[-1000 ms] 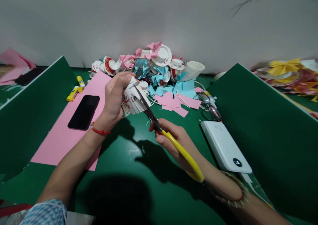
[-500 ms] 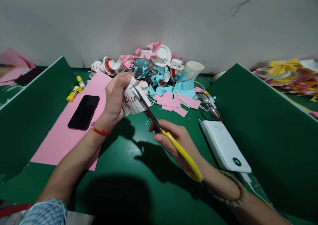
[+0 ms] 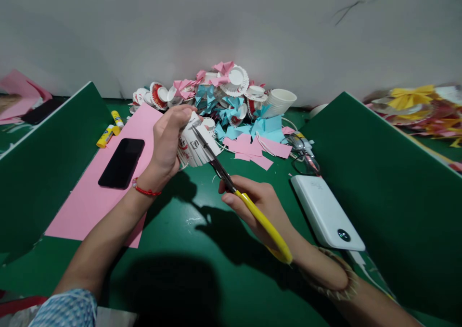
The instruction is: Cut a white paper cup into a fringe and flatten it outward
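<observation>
The white paper cup (image 3: 197, 146), its wall already slit into narrow strips along the lower edge, was in the left hand (image 3: 166, 142), raised above the counter (image 3: 176, 216) and tilted. The scissors (image 3: 249, 203) reached up to it from the lower right; one blade lay across the printed wall, its tip close to the gripped end, while the other was hard to make out.

Doing this cut well probably called for a straight line beside the neighbouring slit, an even strip width, and a stop short of the end under the fingers. A firm but light hold seemed wise, since thin card could crumple, and the left fingertips needed to keep out of the blade's path.

Both hands were closed: the left pinched the cup, thumb uppermost, its forearm rising from the lower left over the pink sheet (image 3: 83, 207); the right hand (image 3: 265, 209) gripped the yellow handles, its forearm slanting in from the lower right, near the power bank (image 3: 327, 211). The wrists stood well apart.
</observation>
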The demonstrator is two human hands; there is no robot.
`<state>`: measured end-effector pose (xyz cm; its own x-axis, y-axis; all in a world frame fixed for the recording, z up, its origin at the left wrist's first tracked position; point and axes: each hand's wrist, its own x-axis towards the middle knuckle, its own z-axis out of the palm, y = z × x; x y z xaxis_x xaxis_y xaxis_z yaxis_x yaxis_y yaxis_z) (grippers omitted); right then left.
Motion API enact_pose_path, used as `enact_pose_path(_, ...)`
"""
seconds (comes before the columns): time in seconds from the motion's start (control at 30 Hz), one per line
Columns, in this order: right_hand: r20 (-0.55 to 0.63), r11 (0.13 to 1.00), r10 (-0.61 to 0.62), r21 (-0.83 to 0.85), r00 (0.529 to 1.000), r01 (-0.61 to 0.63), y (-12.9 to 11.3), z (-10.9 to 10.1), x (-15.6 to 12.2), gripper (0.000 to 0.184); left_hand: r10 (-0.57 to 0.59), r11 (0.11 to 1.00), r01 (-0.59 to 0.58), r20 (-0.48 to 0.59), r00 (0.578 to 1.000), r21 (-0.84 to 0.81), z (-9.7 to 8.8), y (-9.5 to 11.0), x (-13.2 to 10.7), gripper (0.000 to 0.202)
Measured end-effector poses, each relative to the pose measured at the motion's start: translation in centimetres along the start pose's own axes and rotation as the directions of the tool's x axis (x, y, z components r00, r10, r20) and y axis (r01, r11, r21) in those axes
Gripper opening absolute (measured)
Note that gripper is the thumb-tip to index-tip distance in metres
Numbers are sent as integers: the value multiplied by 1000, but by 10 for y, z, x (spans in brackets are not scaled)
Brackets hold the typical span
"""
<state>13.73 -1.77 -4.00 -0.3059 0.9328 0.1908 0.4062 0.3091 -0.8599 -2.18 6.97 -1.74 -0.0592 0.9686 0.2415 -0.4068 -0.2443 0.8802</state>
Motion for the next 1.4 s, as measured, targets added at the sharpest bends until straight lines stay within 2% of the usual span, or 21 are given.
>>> enact_pose_path(0.9,-43,997,-57,-55,997,54,-2,2,0,40,-7,999,7,-10,1000,32,1,1,0,21)
enact_pose_path(1.07,-39,999,-33,-37,999,31,-3,2,0,38,-24,999,25,-18,1000,25,0,0,0,22)
enact_pose_path(1.13,-11,1000,-9,-27,1000,9,-2,1,0,34,-29,999,30,-25,999,26,0,0,1,23)
enact_pose_path(1.2,66,1000,5,-1,998,-5,-2,-1,-1,32,-24,1000,24,-24,999,9,-1,2,1,22)
enact_pose_path(1.3,213,999,-18,52,977,7,-2,-6,-2,50,-6,999,5,-29,1000,-31,-2,6,2,18)
enact_pose_path(1.4,247,997,-36,79,968,17,-2,-9,-2,66,21,999,-22,-28,999,-30,-1,11,3,17)
